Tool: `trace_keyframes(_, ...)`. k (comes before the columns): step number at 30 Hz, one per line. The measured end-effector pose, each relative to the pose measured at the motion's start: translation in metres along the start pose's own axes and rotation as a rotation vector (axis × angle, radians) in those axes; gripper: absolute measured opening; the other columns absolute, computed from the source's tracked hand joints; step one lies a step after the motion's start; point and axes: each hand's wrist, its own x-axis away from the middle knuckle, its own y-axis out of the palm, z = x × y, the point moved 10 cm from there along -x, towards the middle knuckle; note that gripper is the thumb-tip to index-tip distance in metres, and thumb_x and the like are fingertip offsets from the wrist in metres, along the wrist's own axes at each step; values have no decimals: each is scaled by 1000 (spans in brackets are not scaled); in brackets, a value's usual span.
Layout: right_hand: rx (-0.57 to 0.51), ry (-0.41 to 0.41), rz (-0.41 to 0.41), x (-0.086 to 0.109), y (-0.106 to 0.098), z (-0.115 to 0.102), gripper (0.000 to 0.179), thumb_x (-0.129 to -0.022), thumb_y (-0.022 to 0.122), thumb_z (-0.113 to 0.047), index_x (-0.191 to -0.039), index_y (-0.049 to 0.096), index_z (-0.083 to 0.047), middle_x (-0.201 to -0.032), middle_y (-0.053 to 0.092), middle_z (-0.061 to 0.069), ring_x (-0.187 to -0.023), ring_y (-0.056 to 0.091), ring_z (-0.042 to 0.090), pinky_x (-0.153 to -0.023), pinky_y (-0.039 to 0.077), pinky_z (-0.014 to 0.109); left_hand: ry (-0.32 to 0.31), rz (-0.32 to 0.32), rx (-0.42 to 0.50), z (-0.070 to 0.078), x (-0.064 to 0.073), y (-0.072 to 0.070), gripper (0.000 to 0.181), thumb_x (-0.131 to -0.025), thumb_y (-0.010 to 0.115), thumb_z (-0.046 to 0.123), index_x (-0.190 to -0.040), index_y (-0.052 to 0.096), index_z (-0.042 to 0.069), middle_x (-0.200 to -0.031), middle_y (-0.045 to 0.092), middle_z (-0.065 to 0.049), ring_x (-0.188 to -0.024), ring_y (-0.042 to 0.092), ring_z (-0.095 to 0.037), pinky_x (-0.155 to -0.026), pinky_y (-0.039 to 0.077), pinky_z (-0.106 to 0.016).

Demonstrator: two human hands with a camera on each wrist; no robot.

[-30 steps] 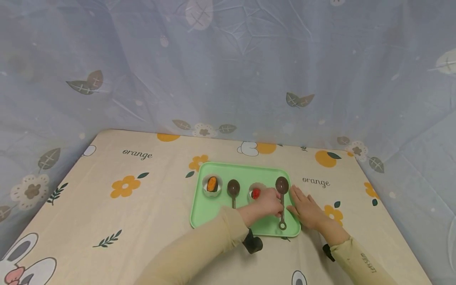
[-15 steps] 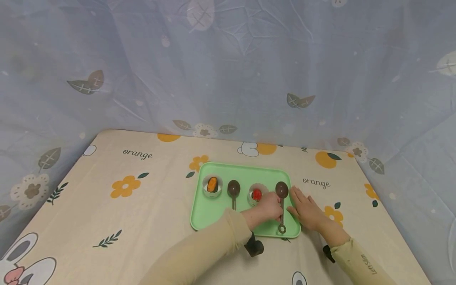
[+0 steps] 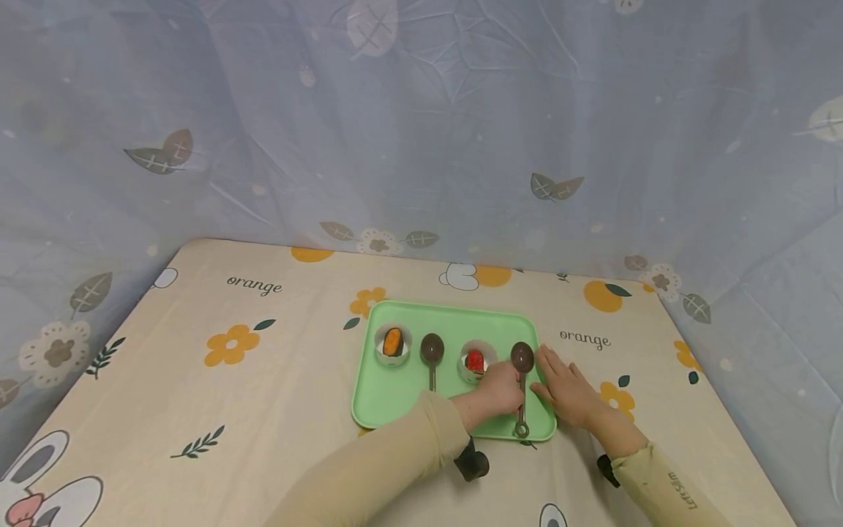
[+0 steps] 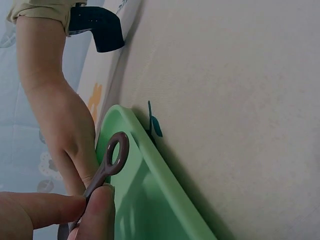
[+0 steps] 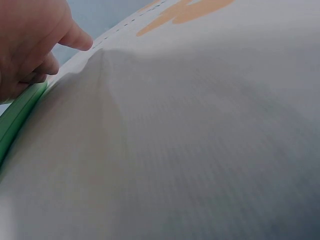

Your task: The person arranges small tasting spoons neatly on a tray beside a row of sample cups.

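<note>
My left hand (image 3: 500, 389) pinches the handle of a dark brown spoon (image 3: 522, 357) between thumb and forefinger. This spoon is over the right side of a light green tray (image 3: 421, 399), bowl away from me; in the left wrist view the handle's ring end (image 4: 119, 154) is tilted up by the tray rim. My right hand (image 3: 568, 391) rests at the tray's right edge with fingers extended. Left of the gripped spoon, a small clear cup (image 3: 469, 376) holds a toy sushi piece with a red top (image 3: 476, 359). My left hand is close beside that cup.
Farther left on the tray lies a second brown spoon (image 3: 432, 349), its lower handle hidden by my sleeve. Another clear cup (image 3: 390, 359) holds a toy sushi piece with an orange top (image 3: 393, 341). A patterned tablecloth (image 3: 283, 395) spreads around the tray; a grey-blue curtain (image 3: 421, 132) hangs behind.
My left hand has drawn the right spoon a little toward me along the tray, uncovering more of the red-topped piece and its cup. The right hand has stayed at the tray's edge.
</note>
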Motion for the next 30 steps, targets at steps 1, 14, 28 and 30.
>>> trace_keyframes(1,0,1,-1,0,0,0,63,-98,44,-30,-144,21,7,-152,20,24,-140,21,40,-110,19,62,6,2,0,0,0,0,31,-72,59,-7,-51,44,11,-44,52,-2,-39,38,-7,-39,26,-15)
trace_keyframes(14,3,0,5,0,0,0,63,-98,44,-30,-144,21,7,-152,20,24,-140,21,40,-110,19,62,99,58,-78,3,-6,3,26,-74,56,-6,-57,42,9,-56,44,-2,-52,41,-13,-46,33,-18)
trace_keyframes(28,2,-2,3,1,-2,-2,63,-98,44,-28,-144,20,7,-151,21,24,-140,21,40,-110,19,62,21,33,-43,-6,-6,10,14,-79,62,5,-88,57,-4,-81,60,-12,-64,50,-17,-54,42,-23)
trace_keyframes(30,1,-5,3,1,-2,-2,63,-98,44,-28,-144,20,7,-151,21,25,-140,21,40,-110,19,63,16,24,-28,-4,-1,9,25,-81,60,8,-99,56,-8,-91,62,-16,-70,52,-18,-61,46,-23)
